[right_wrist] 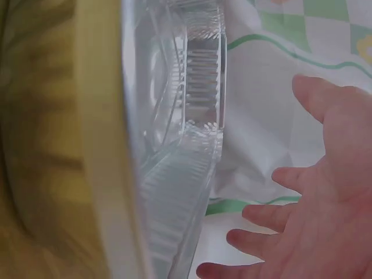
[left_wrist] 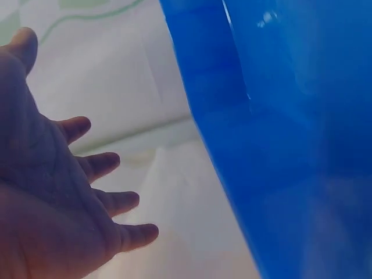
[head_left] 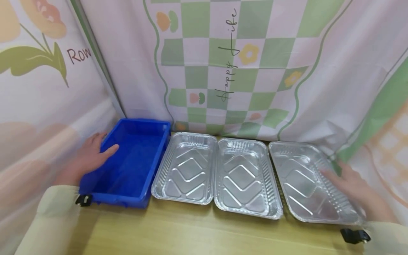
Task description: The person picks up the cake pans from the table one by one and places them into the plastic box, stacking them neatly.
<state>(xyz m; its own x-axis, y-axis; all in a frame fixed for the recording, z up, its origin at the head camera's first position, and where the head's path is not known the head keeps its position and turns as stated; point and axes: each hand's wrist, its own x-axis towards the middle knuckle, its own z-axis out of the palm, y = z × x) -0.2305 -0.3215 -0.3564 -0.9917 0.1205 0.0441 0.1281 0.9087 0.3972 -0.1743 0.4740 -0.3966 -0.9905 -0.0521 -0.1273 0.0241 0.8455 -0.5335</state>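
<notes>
At the left, a blue plastic bin (head_left: 134,159) stands on the table. My left hand (head_left: 92,156) is by its left rim, fingers spread; in the left wrist view the palm (left_wrist: 52,186) shows beside the blue wall with nothing in it. Three foil trays run in a row to the right of the bin: a left tray (head_left: 191,170), a middle tray (head_left: 242,177) and a right tray (head_left: 302,180). Over the right tray's outer edge is my right hand (head_left: 353,184), fingers spread and holding nothing; the right wrist view has the tray's ribbed wall (right_wrist: 203,81) alongside it.
The wooden table (head_left: 191,230) carries the bin and trays along its back. Behind them hangs a printed curtain (head_left: 197,53), and more patterned cloth (head_left: 38,106) closes in both sides. Black wrist mounts sit at the left cuff (head_left: 57,198) and the right cuff.
</notes>
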